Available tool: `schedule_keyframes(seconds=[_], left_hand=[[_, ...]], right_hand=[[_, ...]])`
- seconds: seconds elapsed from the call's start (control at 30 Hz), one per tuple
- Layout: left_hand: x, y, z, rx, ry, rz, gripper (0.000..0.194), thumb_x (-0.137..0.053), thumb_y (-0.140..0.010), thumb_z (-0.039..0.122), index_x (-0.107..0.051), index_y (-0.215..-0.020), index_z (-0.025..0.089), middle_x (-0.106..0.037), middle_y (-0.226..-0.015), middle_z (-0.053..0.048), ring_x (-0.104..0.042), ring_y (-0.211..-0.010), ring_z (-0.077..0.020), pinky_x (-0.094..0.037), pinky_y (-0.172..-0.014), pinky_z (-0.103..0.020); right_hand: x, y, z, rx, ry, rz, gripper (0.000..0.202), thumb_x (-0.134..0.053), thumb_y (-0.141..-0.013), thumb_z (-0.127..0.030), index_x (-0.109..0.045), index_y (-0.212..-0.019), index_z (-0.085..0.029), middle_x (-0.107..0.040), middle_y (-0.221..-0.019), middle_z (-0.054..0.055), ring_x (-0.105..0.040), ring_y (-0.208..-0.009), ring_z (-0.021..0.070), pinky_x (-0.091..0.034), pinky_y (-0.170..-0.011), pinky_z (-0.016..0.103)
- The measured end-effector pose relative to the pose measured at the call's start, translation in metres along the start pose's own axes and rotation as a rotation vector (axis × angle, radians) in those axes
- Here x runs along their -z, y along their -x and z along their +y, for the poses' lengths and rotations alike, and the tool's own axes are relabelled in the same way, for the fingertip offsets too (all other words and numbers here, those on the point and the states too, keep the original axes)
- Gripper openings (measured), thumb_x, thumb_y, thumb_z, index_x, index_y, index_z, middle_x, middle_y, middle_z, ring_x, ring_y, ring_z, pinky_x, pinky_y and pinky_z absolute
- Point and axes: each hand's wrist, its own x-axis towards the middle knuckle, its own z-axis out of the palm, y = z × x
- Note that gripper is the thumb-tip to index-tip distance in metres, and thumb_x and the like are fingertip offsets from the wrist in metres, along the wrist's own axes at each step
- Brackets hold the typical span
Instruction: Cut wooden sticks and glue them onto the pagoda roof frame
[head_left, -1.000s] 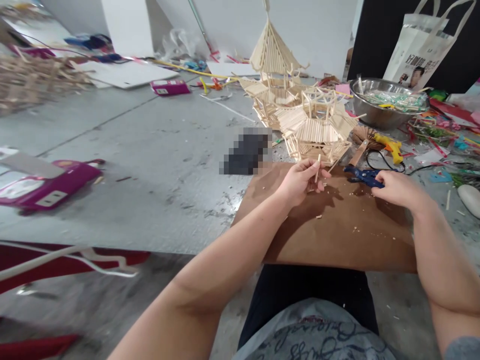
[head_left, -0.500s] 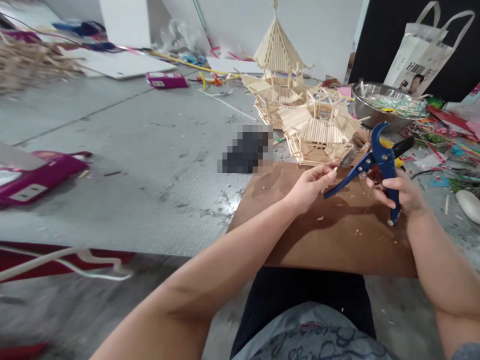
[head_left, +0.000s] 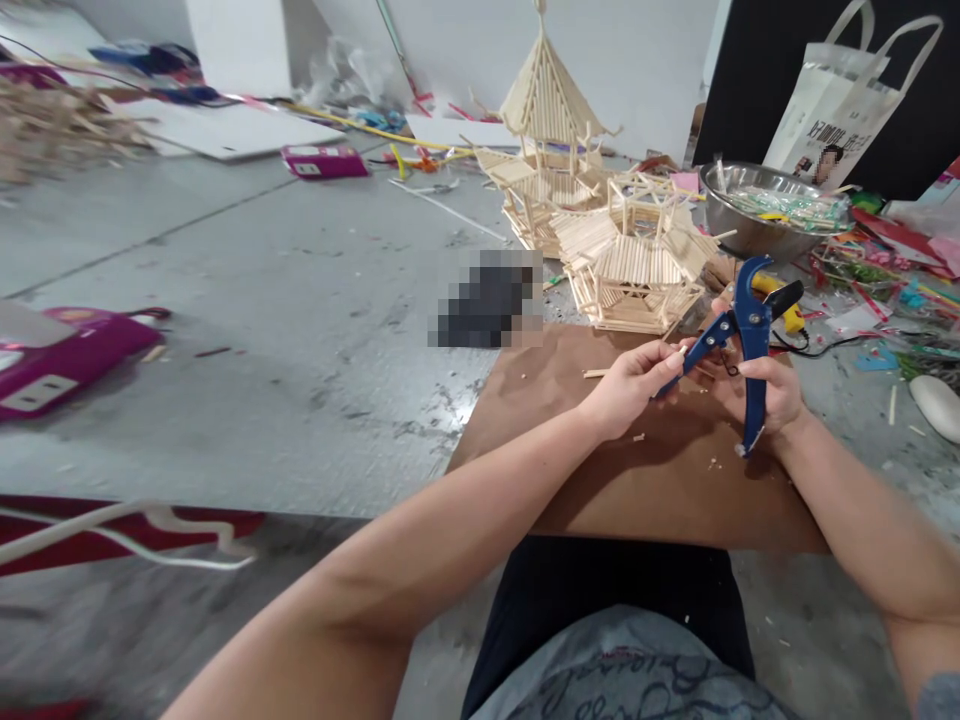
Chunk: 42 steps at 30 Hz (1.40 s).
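My left hand [head_left: 634, 388] pinches a thin wooden stick [head_left: 683, 351], whose pale tip shows between thumb and finger. In my right hand [head_left: 778, 392] is a blue pipe cutter [head_left: 753, 316], its handles spread apart and its dark blade swung out from the hooked jaw. The left fingertips are right beside the cutter's left handle; I cannot tell whether they touch it. Left of that hand, a short stick piece [head_left: 596, 374] shows over the brown board [head_left: 577, 490]. Just beyond the board stands a pavilion model [head_left: 637, 262] made of wooden sticks.
Behind the model rises a pointed stick roof [head_left: 551, 95]. A steel bowl [head_left: 742, 225] with packets, a white tote bag [head_left: 829, 115] and a yellow-handled tool [head_left: 787, 310] lie at right. A purple power strip [head_left: 82, 355] is at left, a pixelated dark object [head_left: 484, 305] nearer.
The cutter and my right hand have moved left, closer to my left hand, which has shifted slightly right. A short stick piece now shows left of my left hand.
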Motion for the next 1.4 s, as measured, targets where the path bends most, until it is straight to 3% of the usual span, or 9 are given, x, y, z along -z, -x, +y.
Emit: schedule_keyframes(seconds=[0.17, 0.3, 0.37, 0.47, 0.57, 0.87, 1.4], left_hand=[[0.005, -0.004, 0.003, -0.088, -0.153, 0.079, 0.032, -0.063, -0.068, 0.045, -0.056, -0.067, 0.013, -0.056, -0.065, 0.002, -0.047, -0.058, -0.0049, -0.037, -0.057, -0.019], [0.012, -0.005, 0.008, -0.064, -0.221, 0.124, 0.029, -0.058, -0.074, 0.042, -0.054, -0.069, 0.014, -0.055, -0.057, 0.002, -0.041, -0.042, -0.0034, -0.030, -0.043, -0.018], [0.014, -0.005, 0.009, -0.067, -0.209, 0.119, 0.027, -0.057, -0.075, 0.041, -0.053, -0.072, 0.014, -0.052, -0.054, 0.004, -0.038, -0.039, -0.0031, -0.027, -0.040, -0.018], [0.014, -0.005, 0.009, -0.105, -0.192, 0.117, 0.027, -0.057, -0.075, 0.041, -0.053, -0.073, 0.015, -0.046, -0.052, 0.005, -0.036, -0.040, -0.0027, -0.026, -0.040, -0.018], [0.014, -0.005, 0.009, -0.140, -0.175, 0.097, 0.028, -0.058, -0.074, 0.042, -0.051, -0.072, 0.015, -0.040, -0.053, 0.006, -0.033, -0.043, -0.0028, -0.025, -0.042, -0.018], [0.014, -0.005, 0.005, -0.170, -0.225, 0.001, 0.024, -0.056, -0.076, 0.039, -0.050, -0.075, 0.016, -0.037, -0.055, 0.006, -0.032, -0.047, -0.0051, -0.025, -0.046, -0.021], [0.013, -0.005, 0.002, -0.202, -0.272, -0.010, 0.035, -0.055, -0.074, 0.047, -0.045, -0.064, 0.016, -0.041, -0.054, 0.005, -0.035, -0.048, -0.0051, -0.029, -0.048, -0.020]], right_hand=[[0.007, 0.002, -0.001, 0.150, 0.173, 0.108, 0.041, -0.042, -0.071, -0.032, -0.049, -0.111, -0.024, -0.062, -0.092, 0.005, -0.060, -0.085, 0.0225, -0.047, -0.074, 0.041], [0.021, 0.002, 0.001, 0.266, 0.688, 0.292, 0.028, -0.049, -0.073, -0.030, -0.052, -0.100, -0.022, -0.060, -0.091, 0.006, -0.058, -0.085, 0.0224, -0.045, -0.080, 0.039], [0.025, 0.001, 0.003, 0.293, 0.951, 0.289, 0.030, -0.050, -0.071, -0.026, -0.051, -0.102, -0.021, -0.060, -0.095, 0.009, -0.057, -0.090, 0.0247, -0.043, -0.080, 0.040], [0.026, -0.003, 0.009, 0.286, 1.131, 0.177, 0.039, -0.050, -0.068, -0.020, -0.047, -0.107, -0.021, -0.060, -0.098, 0.010, -0.057, -0.090, 0.0263, -0.043, -0.076, 0.038], [0.023, -0.005, 0.013, 0.283, 1.183, 0.091, 0.043, -0.050, -0.066, -0.018, -0.045, -0.109, -0.020, -0.060, -0.098, 0.011, -0.056, -0.089, 0.0264, -0.043, -0.074, 0.037], [0.014, -0.001, 0.009, 0.278, 1.182, 0.022, 0.041, -0.049, -0.064, -0.018, -0.046, -0.105, -0.018, -0.058, -0.100, 0.012, -0.055, -0.089, 0.0257, -0.042, -0.072, 0.035], [0.010, 0.001, 0.010, 0.228, 1.237, 0.037, 0.036, -0.048, -0.065, -0.021, -0.049, -0.101, -0.018, -0.061, -0.094, 0.010, -0.057, -0.082, 0.0246, -0.041, -0.066, 0.033]])
